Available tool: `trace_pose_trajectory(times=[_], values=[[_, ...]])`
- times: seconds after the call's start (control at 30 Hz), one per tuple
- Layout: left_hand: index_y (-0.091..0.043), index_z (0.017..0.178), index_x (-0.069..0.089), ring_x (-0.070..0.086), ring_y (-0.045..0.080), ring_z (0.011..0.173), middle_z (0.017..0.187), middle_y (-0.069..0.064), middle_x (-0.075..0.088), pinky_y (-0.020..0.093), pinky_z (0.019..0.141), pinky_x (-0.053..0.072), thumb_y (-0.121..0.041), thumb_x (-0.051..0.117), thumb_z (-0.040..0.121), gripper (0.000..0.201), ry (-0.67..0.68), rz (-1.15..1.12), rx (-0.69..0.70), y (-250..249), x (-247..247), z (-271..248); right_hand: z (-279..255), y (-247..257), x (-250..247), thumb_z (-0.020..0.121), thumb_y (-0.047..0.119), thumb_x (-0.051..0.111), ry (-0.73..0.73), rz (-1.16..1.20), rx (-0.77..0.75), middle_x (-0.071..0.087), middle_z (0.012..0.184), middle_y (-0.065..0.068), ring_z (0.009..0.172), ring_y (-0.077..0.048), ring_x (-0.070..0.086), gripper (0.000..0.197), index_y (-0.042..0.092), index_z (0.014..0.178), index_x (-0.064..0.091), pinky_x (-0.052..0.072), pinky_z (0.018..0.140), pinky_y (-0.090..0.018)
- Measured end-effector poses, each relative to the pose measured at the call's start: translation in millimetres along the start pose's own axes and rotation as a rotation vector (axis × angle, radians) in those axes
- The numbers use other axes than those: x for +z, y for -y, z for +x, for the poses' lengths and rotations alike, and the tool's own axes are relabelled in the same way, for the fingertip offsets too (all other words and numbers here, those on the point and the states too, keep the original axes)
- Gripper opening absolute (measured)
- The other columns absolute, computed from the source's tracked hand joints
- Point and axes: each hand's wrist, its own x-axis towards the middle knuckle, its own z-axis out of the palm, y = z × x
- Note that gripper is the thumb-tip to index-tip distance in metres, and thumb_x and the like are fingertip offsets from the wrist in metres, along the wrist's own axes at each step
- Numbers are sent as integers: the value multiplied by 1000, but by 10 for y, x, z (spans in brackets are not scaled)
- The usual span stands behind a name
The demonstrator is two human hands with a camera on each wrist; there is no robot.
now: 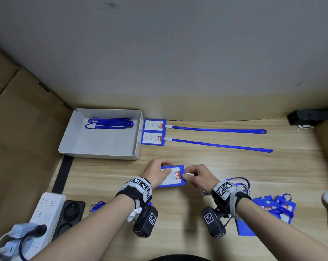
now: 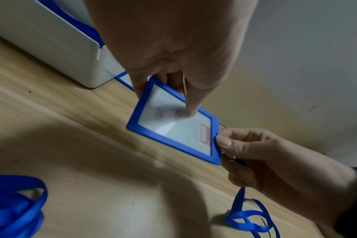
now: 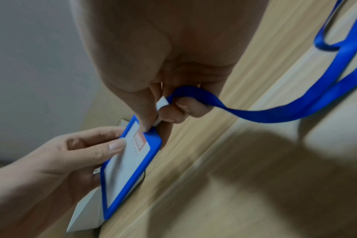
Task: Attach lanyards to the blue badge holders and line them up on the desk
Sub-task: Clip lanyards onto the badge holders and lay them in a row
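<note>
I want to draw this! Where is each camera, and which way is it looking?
Head: on the person's head, looking down at the desk; both forearms, left hand and right hand show.
Left wrist: on the left wrist, looking along the fingers gripping the badge holder; the right hand shows opposite.
Right wrist: on the right wrist, looking along fingers pinching the lanyard clip; the left hand shows.
All three share the badge holder and both hands.

Soft even light; wrist views dim, blurred, shadowed.
</note>
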Motion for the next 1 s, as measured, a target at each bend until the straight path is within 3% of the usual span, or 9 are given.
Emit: trace_pose_trajectory(times=[0.1, 0.23, 0.33, 0.47, 0.63, 0.8, 0.9, 1.0], values=[[-17, 113, 70, 57, 14, 108, 111, -3, 62, 27, 97, 44, -3, 60, 86, 32, -90, 38, 63, 77, -71, 100, 232, 28, 53, 95, 8, 61, -24, -2, 23, 54, 55, 9, 48, -6, 42, 17, 9, 79, 67, 36, 49, -18], [-13, 124, 65, 47, 20, 122, 128, 2, 54, 30, 108, 35, -4, 58, 89, 37, -132, 112, 69, 247, -175, 227, 592, 79, 136, 95, 10, 61, -71, -5, 54, 54, 47, 15, 46, -1, 42, 27, 16, 69, 63, 34, 48, -14], [-14, 136, 57, 35, 19, 136, 145, 2, 43, 22, 113, 23, -5, 53, 93, 44, -95, 169, 48, 344, -218, 280, 853, 166, 245, 96, 17, 62, -67, -25, 76, 59, 54, 12, 47, 1, 46, 24, 15, 73, 67, 38, 53, -18], [-22, 151, 35, 20, 18, 148, 162, 1, 19, 23, 117, 16, -11, 49, 95, 59, 106, 285, 38, 465, -199, 360, 1086, 220, 391, 99, 17, 56, 20, 99, 147, 60, 53, 2, 44, -13, 49, 29, 6, 75, 65, 41, 50, -24], [-23, 157, 14, -3, 16, 152, 165, -2, -10, 36, 121, 20, -22, 47, 95, 70, 344, 528, -42, 598, -113, 465, 1199, 122, 340, 94, 27, 61, -22, -130, 171, 68, 61, 2, 59, -12, 56, 27, 14, 75, 75, 46, 68, -30], [-26, 157, 4, -8, 18, 152, 164, -2, -17, 43, 119, 24, -26, 43, 93, 76, 378, 577, -142, 503, -23, 505, 1060, 25, 47, 93, 20, 59, -69, -280, 166, 75, 89, -4, 86, -22, 65, 22, 18, 81, 78, 50, 85, -35], [-27, 157, 0, -10, 18, 151, 163, -2, -19, 43, 119, 23, -25, 42, 92, 77, 390, 591, -206, 398, 5, 516, 906, -2, -183, 89, 20, 64, -87, -320, 159, 75, 90, 0, 82, -23, 65, 18, 23, 75, 75, 52, 82, -36], [-28, 157, -3, -10, 19, 151, 163, -2, -20, 43, 117, 22, -23, 43, 92, 79, 396, 616, -258, 301, 36, 521, 700, 3, -442, 87, 15, 63, -130, -322, 147, 65, 64, 7, 64, -15, 55, 25, 21, 65, 72, 48, 70, -33]])
